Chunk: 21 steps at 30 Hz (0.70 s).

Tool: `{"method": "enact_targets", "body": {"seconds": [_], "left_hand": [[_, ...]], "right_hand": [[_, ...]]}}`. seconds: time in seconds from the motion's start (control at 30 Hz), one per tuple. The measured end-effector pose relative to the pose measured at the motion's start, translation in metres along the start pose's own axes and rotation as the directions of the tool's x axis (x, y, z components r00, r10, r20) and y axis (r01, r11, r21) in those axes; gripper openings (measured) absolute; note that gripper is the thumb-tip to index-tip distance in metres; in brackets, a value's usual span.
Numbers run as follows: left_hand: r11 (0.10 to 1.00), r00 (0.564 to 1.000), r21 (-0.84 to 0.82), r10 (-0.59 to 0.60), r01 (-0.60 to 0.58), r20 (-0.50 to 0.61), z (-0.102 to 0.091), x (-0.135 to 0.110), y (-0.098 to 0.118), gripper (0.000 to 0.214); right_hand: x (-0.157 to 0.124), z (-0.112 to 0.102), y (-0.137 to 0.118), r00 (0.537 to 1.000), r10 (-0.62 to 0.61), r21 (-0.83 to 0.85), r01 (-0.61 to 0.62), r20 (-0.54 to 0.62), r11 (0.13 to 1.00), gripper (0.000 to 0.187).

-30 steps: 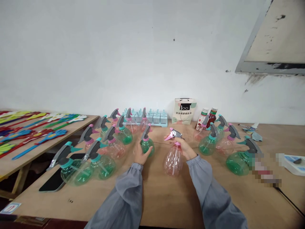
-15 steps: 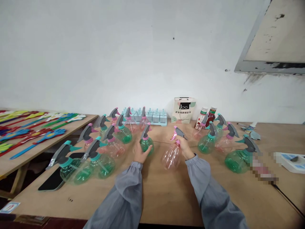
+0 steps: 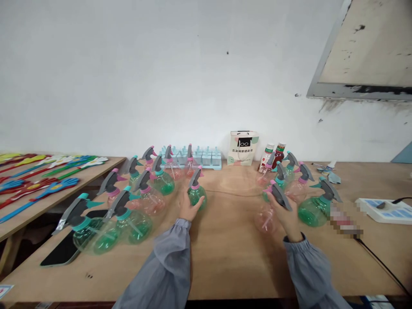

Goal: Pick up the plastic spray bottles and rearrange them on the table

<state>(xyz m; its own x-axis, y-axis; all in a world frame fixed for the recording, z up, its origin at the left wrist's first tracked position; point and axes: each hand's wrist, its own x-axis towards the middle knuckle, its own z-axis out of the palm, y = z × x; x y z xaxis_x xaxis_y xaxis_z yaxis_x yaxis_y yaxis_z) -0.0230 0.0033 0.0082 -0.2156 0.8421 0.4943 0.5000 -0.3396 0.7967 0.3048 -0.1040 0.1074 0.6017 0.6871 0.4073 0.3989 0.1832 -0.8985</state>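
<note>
The right hand [image 3: 287, 216] grips a pink spray bottle [image 3: 268, 216] by its neck beside the right-hand cluster, while the left hand [image 3: 188, 207] cups a green bottle [image 3: 197, 193], steadying it upright.

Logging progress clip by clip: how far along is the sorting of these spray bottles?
Looks about midway. Already placed: a cluster of spray bottles stands on the table's right side. In hand: the right hand holds a pink bottle beside that cluster, and the left hand grips a green bottle. Left: the larger group on the left.
</note>
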Motion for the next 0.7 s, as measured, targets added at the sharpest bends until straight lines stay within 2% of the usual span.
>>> {"method": "enact_targets", "body": {"seconds": [0.13, 0.3, 0.47, 0.6, 0.7], "left_hand": [[1.000, 0.999, 0.006, 0.006, -0.006, -0.034, 0.003, -0.003, 0.001, 0.071], [0.999, 0.998, -0.017, 0.033, -0.034, -0.045, 0.005, -0.005, 0.002, 0.068], [1.000, 0.999, -0.014, 0.018, -0.019, -0.038, 0.005, -0.001, -0.005, 0.070], [1.000, 1.000, -0.007, 0.018, -0.018, 0.025, 0.002, 0.002, -0.010, 0.073], [1.000, 1.000, 0.008, 0.021, -0.022, 0.017, 0.001, 0.003, -0.011, 0.074]], "right_hand": [[0.011, -0.033, 0.015, 0.990, -0.006, -0.065, -0.003, -0.144, 0.998, 0.042], [0.022, -0.045, 0.041, 0.974, -0.007, -0.100, -0.016, -0.227, 0.995, 0.044], [0.029, -0.039, 0.067, 0.988, -0.072, -0.038, 0.068, -0.139, 0.997, 0.044], [0.040, -0.042, 0.081, 0.996, 0.009, 0.012, -0.008, -0.094, 1.000, 0.045], [0.050, -0.046, 0.089, 0.997, 0.048, 0.023, -0.046, -0.063, 0.999, 0.047]]}}
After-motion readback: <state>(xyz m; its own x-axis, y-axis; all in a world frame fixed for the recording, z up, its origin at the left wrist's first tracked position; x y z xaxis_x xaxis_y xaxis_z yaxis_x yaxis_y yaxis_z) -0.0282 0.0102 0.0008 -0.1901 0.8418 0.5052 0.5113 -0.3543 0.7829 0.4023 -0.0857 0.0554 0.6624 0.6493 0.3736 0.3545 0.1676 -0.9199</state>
